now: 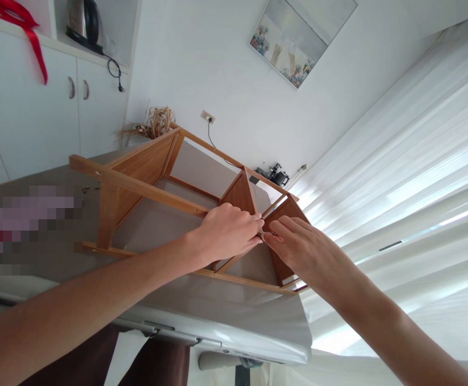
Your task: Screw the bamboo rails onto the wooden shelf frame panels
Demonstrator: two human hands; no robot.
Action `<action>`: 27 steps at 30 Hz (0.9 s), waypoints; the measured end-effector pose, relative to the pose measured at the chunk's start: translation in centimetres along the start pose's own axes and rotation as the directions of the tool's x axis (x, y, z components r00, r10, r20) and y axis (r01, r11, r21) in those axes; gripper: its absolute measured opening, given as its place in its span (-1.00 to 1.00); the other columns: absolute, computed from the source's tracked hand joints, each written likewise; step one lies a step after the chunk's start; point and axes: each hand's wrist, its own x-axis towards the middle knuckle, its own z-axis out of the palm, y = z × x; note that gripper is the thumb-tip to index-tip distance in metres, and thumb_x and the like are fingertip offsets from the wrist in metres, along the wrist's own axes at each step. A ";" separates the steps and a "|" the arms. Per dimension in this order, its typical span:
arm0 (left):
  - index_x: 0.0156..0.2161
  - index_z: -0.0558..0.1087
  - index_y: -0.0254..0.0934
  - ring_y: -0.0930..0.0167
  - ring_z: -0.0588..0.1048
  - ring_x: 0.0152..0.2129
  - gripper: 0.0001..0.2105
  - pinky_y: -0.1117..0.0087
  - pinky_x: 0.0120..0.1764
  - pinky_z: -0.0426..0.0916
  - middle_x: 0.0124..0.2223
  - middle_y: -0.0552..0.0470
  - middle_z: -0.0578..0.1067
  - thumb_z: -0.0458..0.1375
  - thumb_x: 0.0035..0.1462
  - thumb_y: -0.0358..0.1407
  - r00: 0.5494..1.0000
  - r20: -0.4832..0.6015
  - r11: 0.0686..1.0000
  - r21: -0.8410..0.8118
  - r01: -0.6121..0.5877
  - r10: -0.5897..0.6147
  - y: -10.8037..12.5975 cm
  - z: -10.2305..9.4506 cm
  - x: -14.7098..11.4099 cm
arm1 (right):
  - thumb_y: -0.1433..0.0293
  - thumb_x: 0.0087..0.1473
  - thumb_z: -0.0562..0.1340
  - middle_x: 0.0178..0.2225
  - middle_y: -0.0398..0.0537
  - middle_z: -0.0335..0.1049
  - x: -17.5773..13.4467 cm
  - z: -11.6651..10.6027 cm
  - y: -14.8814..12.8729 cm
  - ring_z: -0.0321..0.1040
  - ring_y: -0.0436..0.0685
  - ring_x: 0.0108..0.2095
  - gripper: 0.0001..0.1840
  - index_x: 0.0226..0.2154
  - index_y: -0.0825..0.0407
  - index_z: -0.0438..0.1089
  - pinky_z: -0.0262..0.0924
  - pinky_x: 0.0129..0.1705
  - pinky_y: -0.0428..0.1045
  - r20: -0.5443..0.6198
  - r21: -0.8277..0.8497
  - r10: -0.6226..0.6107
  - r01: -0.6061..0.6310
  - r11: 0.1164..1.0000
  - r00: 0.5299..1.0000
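A wooden shelf frame [153, 187] with side panels and shelf boards lies on its side on the grey table [250, 308]. My left hand [228, 230] is closed over the frame's near upper rail, fingertips pinched together. Facing it, my right hand [298, 244] is closed too, its thumb and fingers almost touching the left fingertips. Something small and dark, perhaps metal, shows between the two hands; its kind cannot be made out. The fingers hide the part of the rail below them.
Small hardware pieces [86, 189] lie left of the frame, near a blurred pinkish patch. Dried plants [159, 122] and black objects [276, 174] are behind. White cabinets [28, 102] hold a kettle [84, 24] and red ribbon [22, 24]. White curtains [418, 161] hang at right.
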 end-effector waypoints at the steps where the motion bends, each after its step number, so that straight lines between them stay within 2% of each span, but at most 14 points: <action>1: 0.08 0.51 -0.26 0.23 0.64 -0.38 -0.64 0.35 -0.46 0.32 -0.20 -0.10 0.66 -0.02 0.39 -0.15 1.000 0.000 1.000 0.003 0.000 0.000 0.0 0.0 0.0 | 0.65 0.13 0.19 -0.41 -0.09 0.24 0.0 -0.1 0.0 0.19 0.09 -0.37 -0.81 -0.38 0.08 0.40 0.17 -0.32 0.04 0.011 0.006 0.002 -0.002 1.000 1.000; 10: 0.08 0.52 -0.25 0.24 0.63 -0.42 -0.65 0.33 -0.49 0.31 -0.20 -0.09 0.67 0.01 0.38 -0.16 0.999 -0.033 1.000 0.005 0.006 -0.006 0.0 0.4 0.0 | 0.66 0.15 0.17 -0.42 -0.09 0.23 0.6 -0.1 -0.2 0.14 0.08 -0.40 -0.79 -0.41 0.09 0.41 0.10 -0.35 0.04 -0.008 -0.062 -0.024 0.024 0.998 1.000; 19: 0.06 0.52 -0.26 0.26 0.64 -0.41 -0.67 0.39 -0.49 0.26 -0.24 -0.10 0.66 0.05 0.36 -0.16 0.999 -0.036 1.000 0.005 0.008 -0.007 -0.1 0.4 0.0 | 0.66 0.16 0.17 -0.44 -0.09 0.24 0.7 -0.3 -0.3 0.11 0.07 -0.42 -0.77 -0.43 0.10 0.42 0.04 -0.36 0.03 -0.046 -0.042 -0.039 0.037 0.998 0.998; 27: 0.09 0.49 -0.26 0.25 0.64 -0.39 -0.67 0.37 -0.45 0.32 -0.24 -0.10 0.66 0.00 0.37 -0.21 1.000 -0.013 1.000 0.010 -0.012 0.012 -0.2 0.3 0.0 | 0.64 0.21 0.17 -0.44 -0.11 0.25 -0.4 0.2 -0.8 0.11 0.07 -0.43 -0.81 -0.30 0.11 0.46 0.04 -0.37 0.01 -0.069 0.008 0.024 -0.024 1.000 0.997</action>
